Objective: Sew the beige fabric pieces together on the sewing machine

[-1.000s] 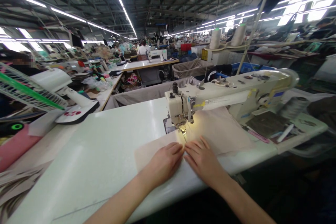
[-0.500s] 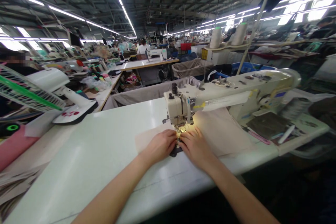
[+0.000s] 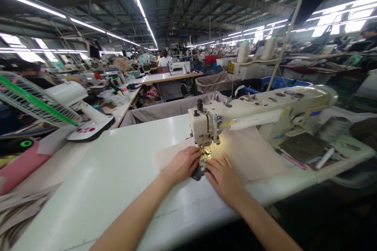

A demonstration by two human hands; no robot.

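Note:
A pale beige fabric piece (image 3: 256,157) lies under the head of a white sewing machine (image 3: 203,125), spreading out on both sides of the needle. The machine's lamp lights the presser foot (image 3: 206,151). My left hand (image 3: 184,163) rests on the fabric's left part, its fingers bent and pressed together at the foot, seemingly gripping the edge; the fingertips are partly hidden. To the right of the foot, my right hand (image 3: 226,178) lies flat on the fabric with fingers apart. Between both hands shows the dark front end of the needle plate (image 3: 199,173).
Pink-handled snips (image 3: 294,161), a dark cloth and a thread cone (image 3: 334,129) lie at the machine's right. A white desk fan (image 3: 88,125) stands at the left. Behind the table are a grey cloth-lined bin (image 3: 176,106) and a blue crate (image 3: 282,83).
My right hand has drawn back slightly from the needle and its fingers have spread, exposing more of the needle plate. The left hand stays by the foot. The view has shifted a little.

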